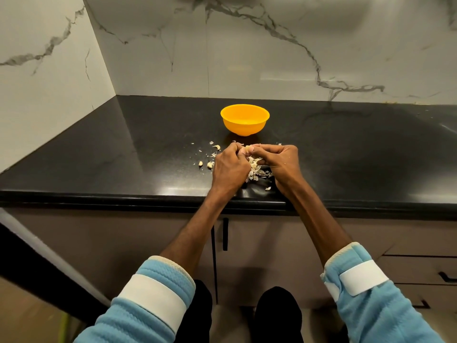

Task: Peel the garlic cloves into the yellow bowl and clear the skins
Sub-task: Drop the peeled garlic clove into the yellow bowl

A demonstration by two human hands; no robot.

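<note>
1. You hold the garlic clove (247, 147) pinched between your fingertips, just in front of the yellow bowl (244, 125).
2. Your left hand (231, 167) and right hand (280, 160) both curl round it.
3. Loose skins (256, 170) lie beneath them on the black counter (123, 157), with spare cloves (210, 165) just left.

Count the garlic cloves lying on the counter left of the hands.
3 cloves: one by the left hand's knuckles, two, and, side by side nearer the counter edge. Others may hide under that hand or the skins.
</note>
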